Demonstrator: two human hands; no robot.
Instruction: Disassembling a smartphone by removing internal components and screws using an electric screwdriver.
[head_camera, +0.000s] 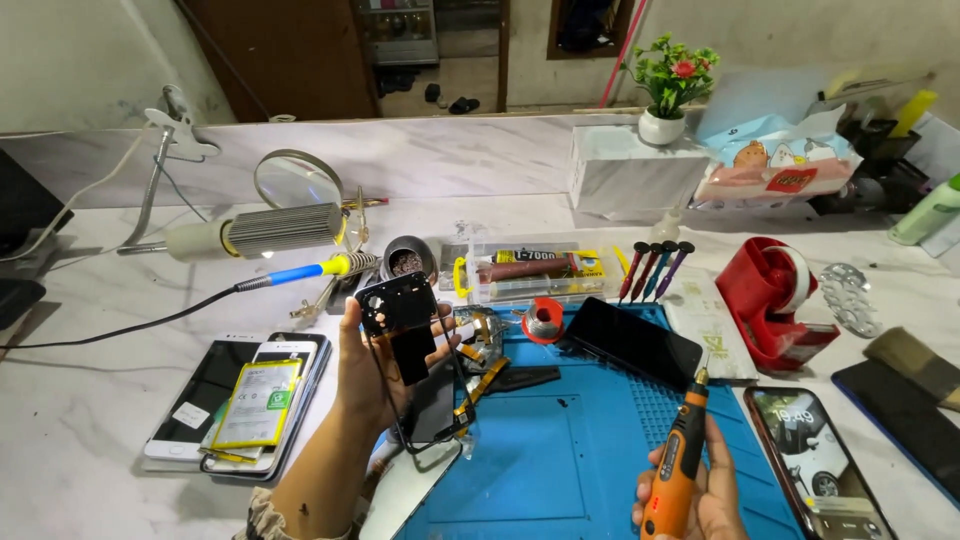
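On white marble bench (90, 400), blue mat (560, 450).

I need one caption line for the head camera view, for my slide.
Left hand lifts a black phone frame while right hand holds an orange electric screwdriver above a blue repair mat.

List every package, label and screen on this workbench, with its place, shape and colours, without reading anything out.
Lit phone screen: lower right, rounded rectangle showing a pale photo.
Black phone: on the blue mat's top edge, dark glossy slab.
Yellow-green labelled battery: left, flat rectangle lying on stacked phones.
Pastel tissue pack: back right, soft pouch, cartoon animals, red label.
Clear plastic box: centre back, yellow latches.
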